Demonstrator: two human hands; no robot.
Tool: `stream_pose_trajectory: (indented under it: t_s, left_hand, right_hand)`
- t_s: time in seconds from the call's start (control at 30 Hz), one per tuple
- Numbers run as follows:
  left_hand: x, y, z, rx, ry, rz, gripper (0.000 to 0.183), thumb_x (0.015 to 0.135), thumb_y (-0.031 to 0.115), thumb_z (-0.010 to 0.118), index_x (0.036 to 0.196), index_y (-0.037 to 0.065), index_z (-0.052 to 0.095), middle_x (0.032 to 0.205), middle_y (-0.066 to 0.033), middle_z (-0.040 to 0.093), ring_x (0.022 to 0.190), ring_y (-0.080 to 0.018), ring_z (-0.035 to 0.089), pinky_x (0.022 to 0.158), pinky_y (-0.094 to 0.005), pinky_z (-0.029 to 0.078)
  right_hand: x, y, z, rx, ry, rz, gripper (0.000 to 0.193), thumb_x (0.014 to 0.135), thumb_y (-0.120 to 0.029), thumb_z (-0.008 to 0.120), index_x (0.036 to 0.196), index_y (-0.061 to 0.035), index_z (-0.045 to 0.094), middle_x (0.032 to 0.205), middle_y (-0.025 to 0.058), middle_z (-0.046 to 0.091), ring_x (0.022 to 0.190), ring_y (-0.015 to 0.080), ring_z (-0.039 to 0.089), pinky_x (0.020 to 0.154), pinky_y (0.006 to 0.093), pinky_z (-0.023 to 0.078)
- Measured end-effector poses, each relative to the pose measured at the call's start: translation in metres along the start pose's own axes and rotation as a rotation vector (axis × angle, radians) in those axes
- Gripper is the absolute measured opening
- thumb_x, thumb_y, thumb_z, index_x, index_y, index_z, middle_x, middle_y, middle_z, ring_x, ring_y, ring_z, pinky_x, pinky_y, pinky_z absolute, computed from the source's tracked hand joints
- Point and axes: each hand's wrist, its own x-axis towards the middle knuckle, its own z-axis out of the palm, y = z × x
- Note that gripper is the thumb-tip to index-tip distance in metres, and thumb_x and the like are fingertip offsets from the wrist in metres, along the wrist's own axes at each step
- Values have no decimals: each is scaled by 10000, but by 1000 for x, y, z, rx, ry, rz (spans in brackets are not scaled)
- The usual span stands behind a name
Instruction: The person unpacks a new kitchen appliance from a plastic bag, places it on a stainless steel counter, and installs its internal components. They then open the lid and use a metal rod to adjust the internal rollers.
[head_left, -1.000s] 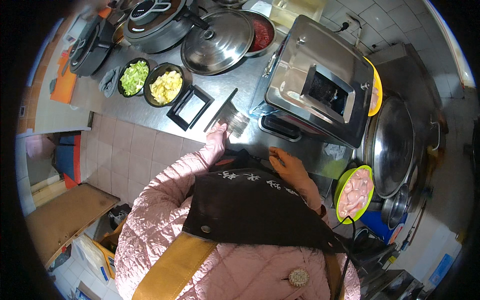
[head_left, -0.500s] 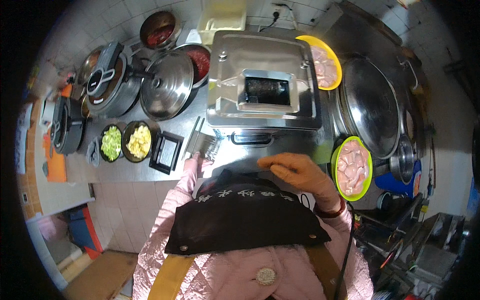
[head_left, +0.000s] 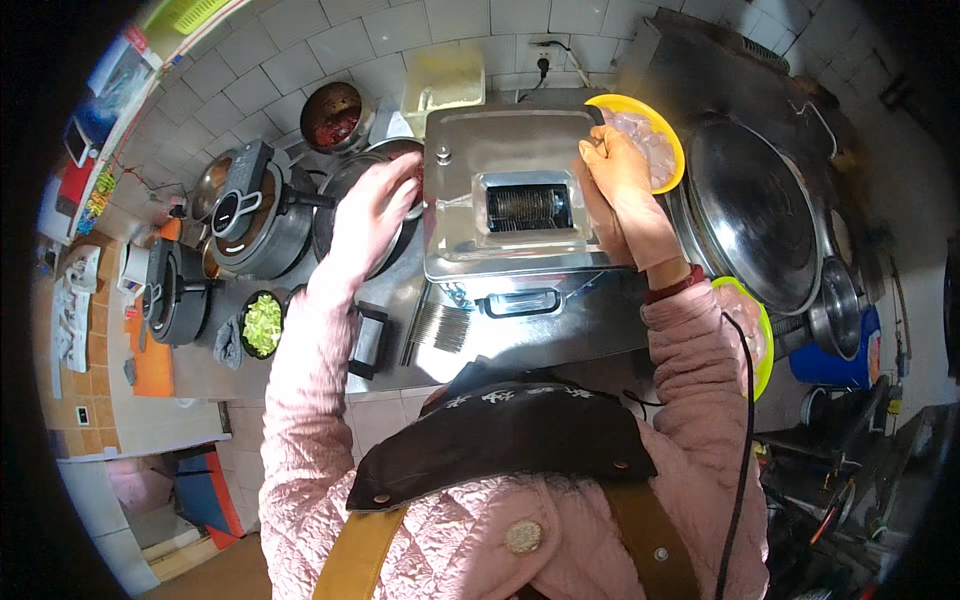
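Observation:
A boxy steel meat-cutting machine (head_left: 460, 250), with rows of blades showing in its top opening, stands before me. My right hand (head_left: 615, 165), in an orange glove, is at the right edge of its top, fingers curled; what they grip is hidden beneath them. Left of the machine, my bare left hand (head_left: 375, 210) is raised over a steel pot lid (head_left: 345, 195), empty, its slightly blurred fingers apart. A metal comb rack (head_left: 440, 327) lies on the counter in front of the machine, by a black frame (head_left: 367, 340). Behind the right hand is a yellow bowl (head_left: 678, 150) of raw meat.
Dark cookers (head_left: 275, 235) and a bowl of red sauce (head_left: 335, 118) stand at the left. Chopped greens (head_left: 262, 325) fill a black bowl. A large lidded wok (head_left: 755, 215) and a green bowl (head_left: 765, 340) of meat are at the right. A black cable (head_left: 745, 430) hangs near my right arm.
My left hand has let go of the comb rack and risen to the pot lid. My right hand has moved up and forward to the machine's right edge. The head view has shifted.

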Motion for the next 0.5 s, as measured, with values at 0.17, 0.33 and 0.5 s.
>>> stream_pose_trajectory:
  t_s: [0.17, 0.33, 0.5]
  left_hand:
    - [68, -7, 12, 239, -342, 52, 341, 927, 224, 659, 1247, 111, 630, 1019, -121, 660, 979, -302, 651, 866, -365, 526]
    - [99, -29, 21, 358, -547, 263, 305, 878, 153, 689, 1173, 91, 646, 1007, -135, 664, 945, -334, 655, 823, -387, 537]
    - [108, -36, 25, 341, -597, 295, 234, 858, 143, 680, 1077, 71, 639, 942, -157, 647, 912, -351, 644, 778, -412, 526]
  right_hand:
    - [1, -14, -6, -68, -22, 112, 468, 933, -367, 630, 1223, -2, 592, 1003, 214, 697, 980, 387, 673, 881, 443, 520]
    - [9, -27, -9, -385, 12, 44, 563, 933, -439, 609, 1176, 69, 591, 994, 250, 687, 921, 396, 695, 822, 455, 552]
    - [16, -23, -3, -462, -1, 99, 536, 934, -512, 557, 1077, -14, 697, 911, 205, 720, 846, 378, 703, 818, 475, 541]
